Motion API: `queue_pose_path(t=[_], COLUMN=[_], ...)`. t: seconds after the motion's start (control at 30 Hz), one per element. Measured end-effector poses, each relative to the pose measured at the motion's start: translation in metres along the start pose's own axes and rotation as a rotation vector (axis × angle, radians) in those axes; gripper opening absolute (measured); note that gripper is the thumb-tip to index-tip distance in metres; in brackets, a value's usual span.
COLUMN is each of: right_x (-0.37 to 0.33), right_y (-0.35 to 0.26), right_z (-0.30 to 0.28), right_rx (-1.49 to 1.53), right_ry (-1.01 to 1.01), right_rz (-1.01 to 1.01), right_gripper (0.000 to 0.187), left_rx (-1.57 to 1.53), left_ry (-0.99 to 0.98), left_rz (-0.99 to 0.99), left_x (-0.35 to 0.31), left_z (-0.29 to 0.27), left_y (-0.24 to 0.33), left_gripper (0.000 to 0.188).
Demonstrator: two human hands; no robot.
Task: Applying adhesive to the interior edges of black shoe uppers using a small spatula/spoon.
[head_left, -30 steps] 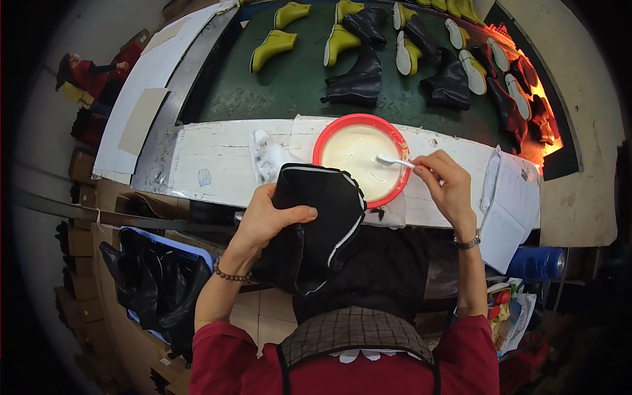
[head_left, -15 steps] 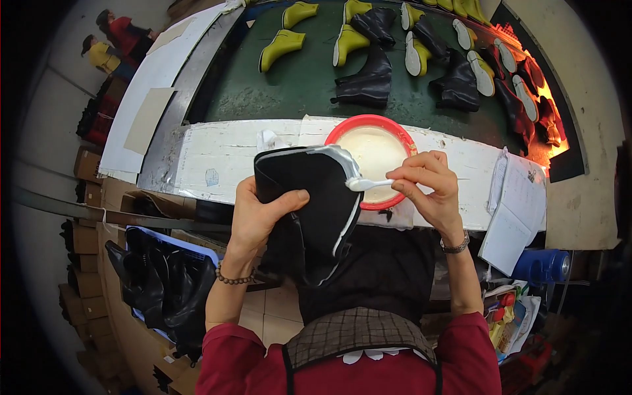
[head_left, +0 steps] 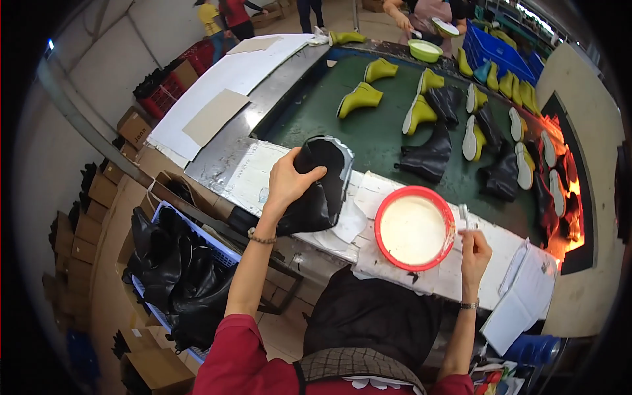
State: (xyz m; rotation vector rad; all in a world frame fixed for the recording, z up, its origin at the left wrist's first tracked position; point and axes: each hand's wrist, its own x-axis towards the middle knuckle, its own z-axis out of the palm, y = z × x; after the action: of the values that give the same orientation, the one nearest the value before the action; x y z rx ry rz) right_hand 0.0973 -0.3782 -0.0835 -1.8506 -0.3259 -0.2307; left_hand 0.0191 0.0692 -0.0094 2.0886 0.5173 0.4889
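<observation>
My left hand (head_left: 289, 183) grips a black boot (head_left: 315, 212), its underside turned up and toward me. A coat of white paste runs along the edge of that underside. The boot is over the left part of the white-covered ledge. On the right, my right hand (head_left: 475, 253) has its fingers closed on the handle of a small white brush (head_left: 463, 217). The brush is at the right rim of a red bowl (head_left: 384, 253), which holds cream-white liquid (head_left: 413, 227). A crumpled white cloth (head_left: 350, 225) lies between boot and bowl.
Beyond the ledge, a green conveyor belt (head_left: 368, 145) carries black boots and yellow-green boots toward a glowing heater (head_left: 573, 191). A blue crate (head_left: 230, 253) of black boots stands at lower left. Papers (head_left: 517, 303) hang at right. Across the belt, another person works over a green bowl (head_left: 424, 51).
The brush has left the boot's edge and is now at the bowl's right rim. My left hand has carried the boot leftward, away from the bowl. The view has shifted and tilted.
</observation>
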Motion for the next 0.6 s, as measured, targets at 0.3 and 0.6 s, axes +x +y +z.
queue_pose_path(t=[0.3,0.6], right_x=[-0.018,-0.028], right_y=[0.054,0.054], right_z=[0.004,0.005], right_rx=[-0.190,-0.214], right_ry=[0.032,0.011], right_rz=[-0.159,-0.147], right_gripper=[0.014,0.016], left_rx=[0.699,0.696], left_ry=[-0.160,-0.067], left_rz=[0.031,0.145], left_x=[-0.045,-0.062], left_z=[0.004,0.006], left_y=[-0.060,-0.080], left_gripper=[0.138,0.110])
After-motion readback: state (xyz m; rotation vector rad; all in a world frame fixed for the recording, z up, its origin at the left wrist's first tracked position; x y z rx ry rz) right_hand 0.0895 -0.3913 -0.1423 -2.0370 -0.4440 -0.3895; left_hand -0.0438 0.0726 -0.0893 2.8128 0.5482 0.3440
